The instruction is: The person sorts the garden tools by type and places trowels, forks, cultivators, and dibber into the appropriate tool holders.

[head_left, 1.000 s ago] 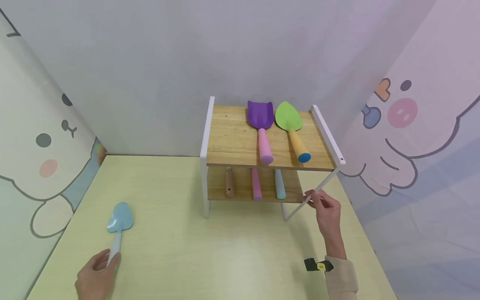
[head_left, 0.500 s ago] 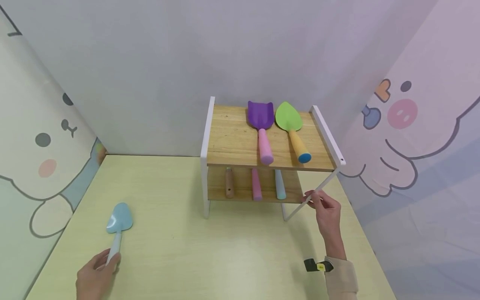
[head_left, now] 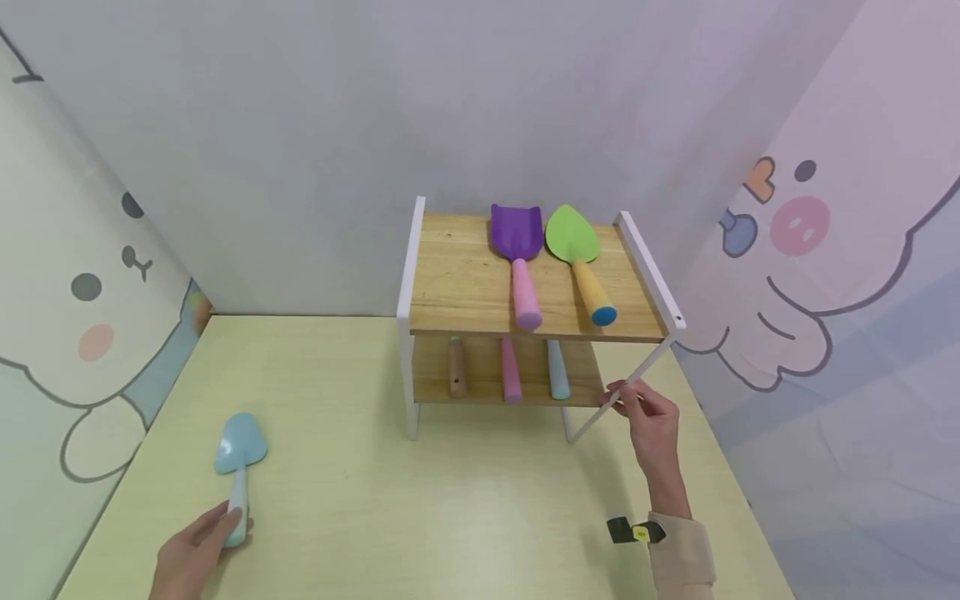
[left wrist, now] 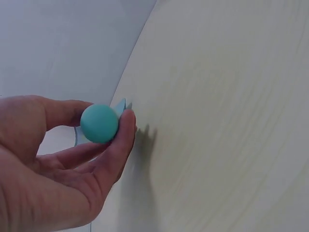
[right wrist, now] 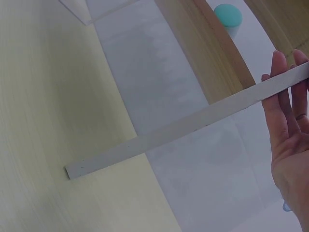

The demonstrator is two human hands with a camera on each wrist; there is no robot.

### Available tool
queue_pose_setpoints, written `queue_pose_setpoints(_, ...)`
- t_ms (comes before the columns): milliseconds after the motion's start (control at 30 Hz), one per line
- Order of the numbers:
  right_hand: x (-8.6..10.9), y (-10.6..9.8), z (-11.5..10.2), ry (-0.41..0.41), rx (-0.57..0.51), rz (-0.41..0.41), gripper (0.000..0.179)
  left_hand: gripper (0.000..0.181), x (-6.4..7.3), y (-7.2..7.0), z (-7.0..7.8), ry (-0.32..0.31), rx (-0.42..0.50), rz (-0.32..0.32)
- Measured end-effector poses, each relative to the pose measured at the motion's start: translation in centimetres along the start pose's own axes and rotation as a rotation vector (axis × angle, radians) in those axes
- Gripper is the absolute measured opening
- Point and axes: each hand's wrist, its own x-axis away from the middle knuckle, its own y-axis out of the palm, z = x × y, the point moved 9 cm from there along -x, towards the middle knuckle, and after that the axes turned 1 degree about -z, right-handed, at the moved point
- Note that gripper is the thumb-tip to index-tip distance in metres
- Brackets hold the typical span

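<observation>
At the table's left, my left hand [head_left: 191, 550] pinches the handle of a light blue toy shovel [head_left: 241, 446] between thumb and fingers. In the left wrist view the round teal end of its handle [left wrist: 99, 123] faces the camera. My right hand [head_left: 651, 425] holds the slanted white leg [right wrist: 193, 121] of a two-tier wooden shelf [head_left: 457, 292], near its lower board. On the top board lie a purple shovel with a pink handle [head_left: 517, 233] and a green trowel with a yellow handle [head_left: 572, 235].
Brown [head_left: 457, 368], pink [head_left: 511, 371] and light blue handles [head_left: 557, 371] stick out on the lower board [head_left: 480, 390]; the upper board hides their far ends. A pale yellow table [head_left: 337, 500] carries the shelf. Curtains with cartoon prints [head_left: 847, 250] hang around it.
The blue shovel's handle has swung to the right in my left hand, so its lower end now shows. My right hand stays on the shelf leg. The head view has shifted slightly.
</observation>
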Motion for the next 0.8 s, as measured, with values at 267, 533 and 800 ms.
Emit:
queue_pose_setpoints(267, 0.0, 0.2, -0.2, -0.008, -0.005, -0.003, 0.02, 0.119, 0.0, 1.0, -0.5, -0.062, 0.189, -0.069)
queue_pose_setpoints(533, 0.0, 0.1, -0.2, -0.009, -0.003, -0.004, 0.02, 0.106, 0.9, 2.4, -0.1, -0.074, 0.323, -0.008)
queue_pose_setpoints(800, 0.0, 0.0, -0.1, 0.0, 0.007, -0.001, 0.02, 0.104, 1.6, 3.4, 0.7, -0.034, 0.304, 0.043)
